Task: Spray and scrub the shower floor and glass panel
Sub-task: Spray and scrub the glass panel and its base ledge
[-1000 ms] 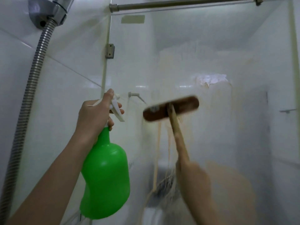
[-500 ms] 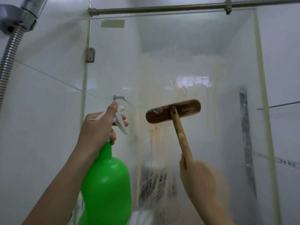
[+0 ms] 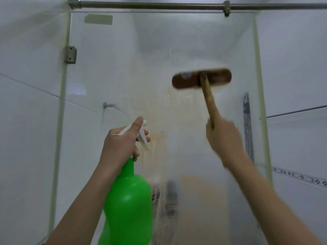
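White tiled walls point(image 3: 26, 121) flank the glass panel point(image 3: 159, 41), which fills mid-frame under a metal rail point(image 3: 159, 5) along the top edge; a hinge point(image 3: 70, 54) sits at upper left. Brownish streaks point(image 3: 159, 138) run down the panel's centre. Lower centre, the left hand point(image 3: 122, 144) grasps the green bottle point(image 3: 129, 206) at its neck, fingers at the white trigger point(image 3: 144, 140). Right of centre, the right hand point(image 3: 224, 138) is clenched round the brush point(image 3: 217, 78) handle, its blurred brown head against the panel, upper right of centre
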The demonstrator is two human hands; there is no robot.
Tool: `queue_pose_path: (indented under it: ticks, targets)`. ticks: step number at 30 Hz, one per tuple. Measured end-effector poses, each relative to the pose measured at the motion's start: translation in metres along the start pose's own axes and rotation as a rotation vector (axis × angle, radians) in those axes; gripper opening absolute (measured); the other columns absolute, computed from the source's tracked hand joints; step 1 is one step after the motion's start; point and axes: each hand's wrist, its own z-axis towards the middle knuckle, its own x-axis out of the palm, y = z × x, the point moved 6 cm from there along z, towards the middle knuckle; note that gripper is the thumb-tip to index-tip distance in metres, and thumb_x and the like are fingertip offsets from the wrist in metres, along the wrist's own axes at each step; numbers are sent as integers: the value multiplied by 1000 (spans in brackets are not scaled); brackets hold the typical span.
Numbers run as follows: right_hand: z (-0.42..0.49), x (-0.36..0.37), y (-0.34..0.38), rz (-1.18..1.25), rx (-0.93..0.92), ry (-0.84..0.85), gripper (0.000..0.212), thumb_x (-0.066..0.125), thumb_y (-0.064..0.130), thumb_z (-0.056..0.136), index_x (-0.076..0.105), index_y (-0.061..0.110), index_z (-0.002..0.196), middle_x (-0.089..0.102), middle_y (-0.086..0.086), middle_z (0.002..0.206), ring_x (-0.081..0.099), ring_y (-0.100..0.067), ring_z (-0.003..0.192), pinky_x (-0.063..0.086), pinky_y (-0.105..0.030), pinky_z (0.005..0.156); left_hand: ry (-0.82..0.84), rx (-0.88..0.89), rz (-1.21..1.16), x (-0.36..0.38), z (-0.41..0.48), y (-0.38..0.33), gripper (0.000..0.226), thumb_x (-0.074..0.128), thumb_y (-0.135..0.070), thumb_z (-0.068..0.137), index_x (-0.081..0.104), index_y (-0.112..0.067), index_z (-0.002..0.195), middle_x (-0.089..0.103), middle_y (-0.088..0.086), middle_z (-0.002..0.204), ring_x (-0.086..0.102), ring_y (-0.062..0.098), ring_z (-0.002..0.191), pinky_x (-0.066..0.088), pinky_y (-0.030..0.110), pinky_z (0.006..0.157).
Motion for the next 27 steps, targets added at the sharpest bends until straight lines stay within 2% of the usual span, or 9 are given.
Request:
queue_pose_path:
  ticks: [3, 8, 14, 16, 19, 20, 22, 25, 27]
  targets:
    - [48, -22, -15, 82, -29, -63, 75, 39, 9, 97, -1, 40, 152, 55, -12, 67, 54, -25, 54, 48, -37, 48, 19, -9, -20, 12, 2, 4, 47, 61, -49, 96, 78, -7, 83, 79, 7, 78, 44, 16, 36, 41, 26, 46]
    - [-90, -7, -39, 106, 68, 140, 79, 44, 15, 99, -10, 45, 149, 49, -5, 52, 52, -21, 45, 50, -39, 46, 57, -10, -22, 25, 0, 6, 43, 63, -50, 94, 78, -10, 86, 79, 3, 80, 44, 15, 36, 42, 27, 47]
    - [54, -38, -24, 120, -53, -33, 70, 41, 12, 99, 4, 34, 154, 54, -9, 69, 55, -22, 56, 56, -44, 57, 57, -14, -30, 30, -6, 7, 45, 60, -53, 92, 78, -12, 89, 80, 1, 81, 43, 15, 37, 42, 26, 46]
    - [32, -26, -22, 93, -15, -24, 73, 40, 13, 99, -2, 36, 153, 51, -5, 62, 52, -17, 51, 52, -36, 49, 30, -15, -53, 22, -7, 8, 45, 60, -53, 92, 78, -12, 88, 80, 3, 81, 43, 17, 39, 42, 27, 49]
    - [-58, 2, -3, -20, 9, 129, 75, 35, 21, 101, -20, 37, 149, 44, 4, 53, 41, -10, 41, 28, -21, 38, -10, 0, -85, 5, -7, 10, 46, 61, -54, 90, 79, -13, 86, 79, 5, 81, 42, 18, 39, 41, 28, 52]
    - [-52, 9, 7, -30, -11, 146, 74, 35, 22, 102, -22, 36, 149, 43, 5, 54, 39, -9, 42, 25, -20, 38, -19, 9, -89, -2, -5, 9, 45, 61, -55, 89, 79, -14, 87, 79, 5, 81, 42, 18, 39, 40, 28, 52]
    - [3, 10, 28, -89, -69, 17, 75, 37, 19, 101, -16, 35, 151, 42, 2, 56, 40, -12, 44, 27, -24, 41, -35, 26, -78, -13, -1, 6, 44, 60, -55, 89, 79, -15, 90, 80, 4, 81, 41, 16, 37, 40, 27, 51]
    - [87, 0, 59, 7, -100, -23, 72, 39, 14, 98, -3, 36, 153, 52, -6, 66, 46, -17, 49, 33, -28, 43, -70, 40, -61, -29, 3, 6, 46, 59, -56, 90, 79, -15, 89, 80, 4, 81, 41, 14, 36, 40, 28, 51]
    - [79, 8, 68, -1, -93, 5, 71, 38, 15, 99, -3, 36, 153, 52, -6, 66, 46, -17, 49, 30, -27, 41, -90, 44, -57, -40, 5, 8, 45, 59, -57, 90, 79, -17, 88, 80, 3, 81, 42, 13, 36, 41, 29, 52]
